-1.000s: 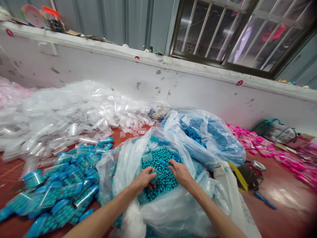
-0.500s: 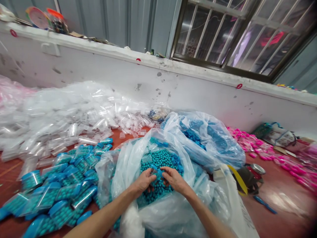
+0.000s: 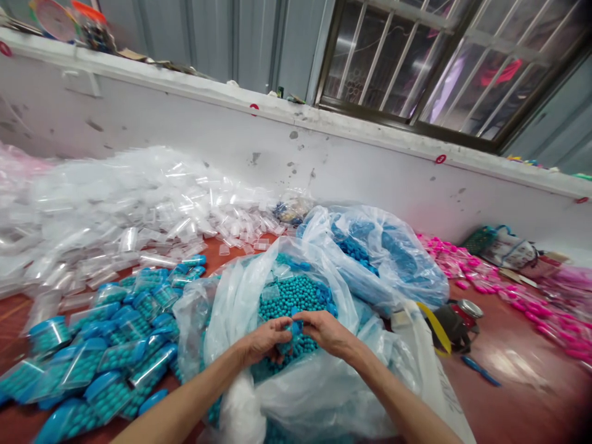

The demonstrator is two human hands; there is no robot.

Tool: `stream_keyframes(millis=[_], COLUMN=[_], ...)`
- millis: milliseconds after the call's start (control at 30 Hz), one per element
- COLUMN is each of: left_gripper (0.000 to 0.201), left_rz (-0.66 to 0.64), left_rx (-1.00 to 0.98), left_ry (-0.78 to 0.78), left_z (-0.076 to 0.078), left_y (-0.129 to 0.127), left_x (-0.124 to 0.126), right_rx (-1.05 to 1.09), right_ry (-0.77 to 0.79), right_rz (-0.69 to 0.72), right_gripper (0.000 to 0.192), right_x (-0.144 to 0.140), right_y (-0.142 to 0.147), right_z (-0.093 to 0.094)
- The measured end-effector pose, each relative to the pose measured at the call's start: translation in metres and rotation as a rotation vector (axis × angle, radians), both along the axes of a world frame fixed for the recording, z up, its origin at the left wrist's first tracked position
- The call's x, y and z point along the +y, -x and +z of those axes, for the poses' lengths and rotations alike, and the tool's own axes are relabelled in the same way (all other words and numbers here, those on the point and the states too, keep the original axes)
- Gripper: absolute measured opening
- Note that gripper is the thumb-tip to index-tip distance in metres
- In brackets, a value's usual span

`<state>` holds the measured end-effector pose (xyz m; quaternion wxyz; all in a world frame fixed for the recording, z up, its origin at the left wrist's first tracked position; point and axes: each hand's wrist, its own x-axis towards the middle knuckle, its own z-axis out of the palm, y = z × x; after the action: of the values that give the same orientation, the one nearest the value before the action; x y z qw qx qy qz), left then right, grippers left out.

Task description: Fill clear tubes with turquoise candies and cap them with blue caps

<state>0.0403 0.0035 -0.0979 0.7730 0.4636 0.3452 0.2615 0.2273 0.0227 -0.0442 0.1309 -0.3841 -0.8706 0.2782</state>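
Both hands are meeting over the open mouth of a clear plastic bag [image 3: 240, 296] sitting in the lower middle of the frame, full of teal beads [image 3: 289, 296]. The left hand [image 3: 263, 340] is curling its fingers around a small clear container [image 3: 287, 342] of beads, and the right hand [image 3: 327, 330] is pinching a small blue cap [image 3: 297, 325] at the container's top between thumb and fingertips. The two hands are touching at the fingertips, just above the bead surface; how tightly the cap is sitting on the container cannot be told.

At the lower left of the frame, filled bead containers with blue caps [image 3: 92, 364] are lying in a heap on the red floor [image 3: 518, 394]. Above them, across the left and centre, a large pile of empty clear containers [image 3: 115, 209] is spreading toward the white wall [image 3: 361, 166]. Just behind the open bag, right of centre, a second plastic bag of darker blue pieces [image 3: 379, 253] is sitting. At the right edge, pink filled containers [image 3: 499, 290] are trailing along the floor, and a blue pen [image 3: 480, 370] is lying near the bag's right side.
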Motion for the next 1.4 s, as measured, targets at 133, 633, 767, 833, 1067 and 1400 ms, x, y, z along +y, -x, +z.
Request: stream_keyframes(millis=[133,633,767,833,1067,1400], left_gripper=[0.047,0.049,0.052,0.054,0.074,0.08], left_rz=[-0.049,0.094,0.116,0.103,0.175,0.204], left_rx=[-0.047,0.033,-0.015,-0.03,-0.083,-0.11], left_ry=[-0.001,-0.111,-0.078,-0.059,-0.004,0.008], left_z=[0.006,0.012,0.008,0.008,0.011,0.005], left_y=[-0.003,-0.007,-0.007,-0.008,-0.011,-0.01], left_x=[-0.002,-0.007,-0.006,-0.007,-0.008,-0.008], right_rx=[0.064,0.293,0.397,0.418,0.339,0.3], right_ry=[-0.138,0.018,0.139,0.208,-0.214,-0.301], right_rz=[-0.079,-0.317,-0.301,-0.342,-0.212,-0.209], right_gripper=[0.019,0.015,0.025,0.028,0.031,0.028], right_x=[-0.002,-0.014,-0.014,-0.014,-0.021,-0.023], right_y=[0.002,0.004,0.004,0.004,0.006,0.005], right_z=[0.008,-0.014,-0.021,-0.025,-0.025,-0.028])
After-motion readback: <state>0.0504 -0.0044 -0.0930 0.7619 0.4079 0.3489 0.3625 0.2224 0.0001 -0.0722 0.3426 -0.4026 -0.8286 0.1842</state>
